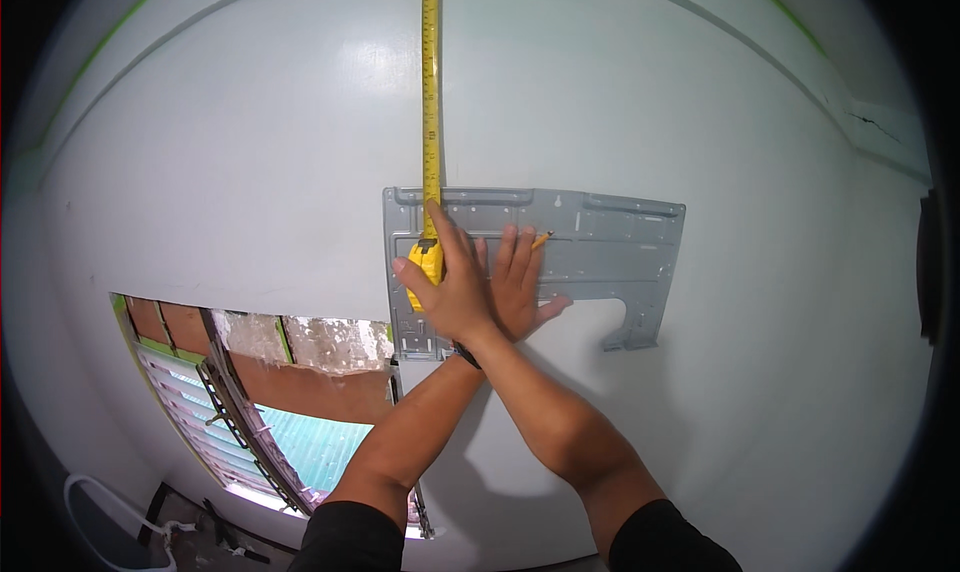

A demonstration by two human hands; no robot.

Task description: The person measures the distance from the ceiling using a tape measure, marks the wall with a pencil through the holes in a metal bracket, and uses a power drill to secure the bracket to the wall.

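Observation:
A grey metal mounting plate (610,262) with holes and a curved cutout lies against the white wall. My forearms cross in front of it. My left hand (515,297) presses flat on the plate, fingers stretched upward and thumb out to the right. A yellow pencil (543,240) pokes out beside its index finger, tucked against the hand. Over the plate's left end, my right hand (455,287) grips a yellow tape measure (424,269) by its case. The yellow blade (431,92) runs straight up the wall past the top of view, with a fingertip on it.
Below left of the plate is a window opening (260,402) with louvre slats and brown boards. A white curved object (110,512) stands at the lower left. Something dark (930,267) hangs at the right edge. A ledge (700,17) crosses the upper wall.

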